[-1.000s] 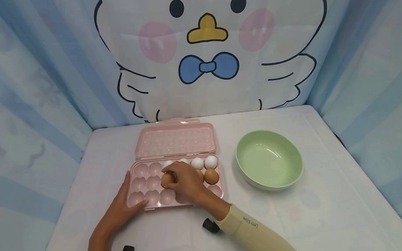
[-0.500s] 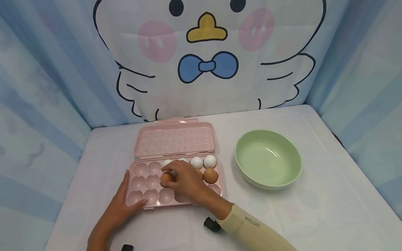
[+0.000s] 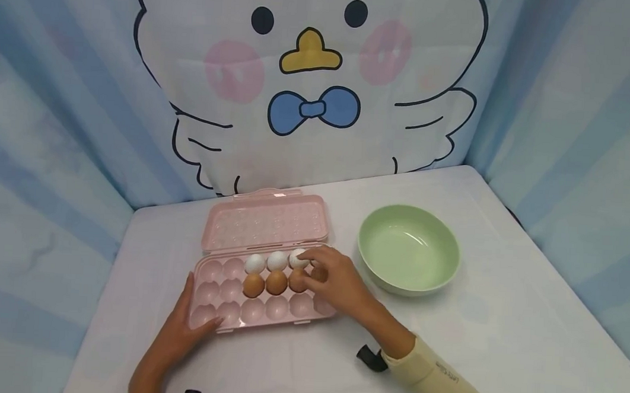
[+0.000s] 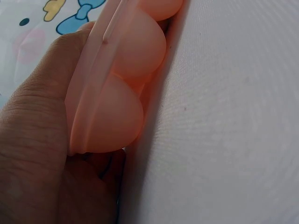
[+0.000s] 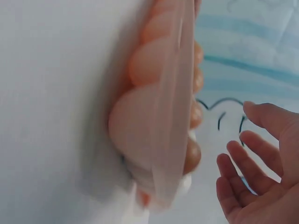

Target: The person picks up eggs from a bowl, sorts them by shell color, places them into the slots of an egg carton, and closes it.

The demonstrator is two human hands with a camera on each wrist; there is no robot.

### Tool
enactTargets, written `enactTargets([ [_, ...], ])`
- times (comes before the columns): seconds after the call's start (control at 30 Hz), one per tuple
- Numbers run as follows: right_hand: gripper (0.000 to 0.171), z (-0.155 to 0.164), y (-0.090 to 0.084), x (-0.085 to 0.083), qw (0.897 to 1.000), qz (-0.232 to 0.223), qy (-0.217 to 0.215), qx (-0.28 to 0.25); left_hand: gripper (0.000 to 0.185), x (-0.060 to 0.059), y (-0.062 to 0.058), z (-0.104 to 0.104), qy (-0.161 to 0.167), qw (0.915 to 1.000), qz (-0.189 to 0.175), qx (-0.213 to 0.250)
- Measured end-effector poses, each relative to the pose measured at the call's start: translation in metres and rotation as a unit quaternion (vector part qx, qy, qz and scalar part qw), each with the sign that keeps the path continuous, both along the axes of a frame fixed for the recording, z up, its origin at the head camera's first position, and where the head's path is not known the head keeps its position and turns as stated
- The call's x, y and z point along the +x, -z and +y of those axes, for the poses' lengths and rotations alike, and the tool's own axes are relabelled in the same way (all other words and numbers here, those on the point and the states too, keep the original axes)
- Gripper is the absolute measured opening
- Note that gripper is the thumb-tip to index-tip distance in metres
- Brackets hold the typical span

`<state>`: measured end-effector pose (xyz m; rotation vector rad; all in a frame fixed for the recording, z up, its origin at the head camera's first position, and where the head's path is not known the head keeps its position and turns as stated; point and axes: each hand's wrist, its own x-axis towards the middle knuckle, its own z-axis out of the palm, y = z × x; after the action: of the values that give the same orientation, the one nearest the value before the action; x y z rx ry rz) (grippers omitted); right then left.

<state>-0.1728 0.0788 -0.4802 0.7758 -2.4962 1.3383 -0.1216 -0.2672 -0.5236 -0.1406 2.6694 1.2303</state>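
Observation:
A pink egg tray (image 3: 229, 312) lies on the table with its lid (image 3: 265, 220) folded back. White eggs (image 3: 276, 261) fill part of its back row, and several brown eggs (image 3: 276, 282) sit in the middle row. My left hand (image 3: 176, 334) grips the tray's left end, its thumb along the front rim. In the left wrist view the fingers partly disappear behind the cups (image 4: 117, 116). Over the right side of the tray is my right hand (image 3: 342, 284), fingers relaxed and apart, covering some eggs. The right wrist view shows that hand holding nothing, beside a brown egg (image 5: 192, 156).
A light green bowl (image 3: 406, 284) stands on the white table (image 3: 446, 340), right of the tray. Behind rises a cloth backdrop (image 3: 312, 152) with a cartoon bird, and striped curtains (image 3: 578, 174) close in the sides.
My right hand has let go of a brown egg, which now sits in the middle row, and has moved right. My left hand stays on the tray. The head view has shifted slightly.

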Motion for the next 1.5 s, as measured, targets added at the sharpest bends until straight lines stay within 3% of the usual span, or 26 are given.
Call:
enactTargets([
  [0.17,0.035,0.024,-0.003,-0.005,0.999,0.004,0.043,-0.003,0.129,0.001,-0.001,-0.004,0.002,0.9998,0.018,0.005],
  [0.33,0.032,0.032,-0.004,-0.006,0.998,0.009,0.056,0.008,0.129,0.002,-0.003,-0.004,0.002,0.9996,0.029,0.005],
  [0.57,0.039,0.016,-0.009,-0.015,0.995,-0.071,0.066,0.032,0.129,0.002,-0.006,-0.004,-0.009,0.9998,0.020,0.003],
  [0.73,0.037,0.010,-0.017,-0.029,0.991,-0.084,0.091,0.057,0.123,-0.001,-0.008,-0.002,0.005,0.9997,0.025,-0.002],
  [0.87,0.039,0.010,-0.033,-0.045,0.988,-0.101,0.077,0.090,0.110,-0.002,-0.025,-0.005,0.020,0.9979,0.050,-0.037],
  [1.0,0.040,0.012,-0.051,-0.068,0.982,-0.126,0.057,0.128,0.087,-0.007,-0.059,-0.016,0.033,0.9871,0.134,-0.081],
  [1.1,0.039,0.015,-0.060,-0.088,0.976,-0.164,0.045,0.135,0.073,-0.022,-0.087,-0.027,0.059,0.9726,0.201,-0.100],
  [1.2,0.039,0.019,-0.064,-0.108,0.968,-0.222,0.040,0.112,0.067,-0.049,-0.108,-0.036,0.092,0.9703,0.204,-0.092],
  [1.33,0.041,0.020,-0.062,-0.129,0.951,-0.295,0.044,0.078,0.067,-0.095,-0.115,-0.041,0.126,0.9840,0.116,-0.047],
  [1.43,0.042,0.016,-0.054,-0.139,0.936,-0.341,0.049,0.069,0.068,-0.127,-0.108,-0.040,0.137,0.9891,0.047,-0.027],
  [1.5,0.042,0.010,-0.047,-0.144,0.926,-0.367,0.057,0.069,0.069,-0.141,-0.101,-0.039,0.143,0.9893,0.013,-0.028],
])
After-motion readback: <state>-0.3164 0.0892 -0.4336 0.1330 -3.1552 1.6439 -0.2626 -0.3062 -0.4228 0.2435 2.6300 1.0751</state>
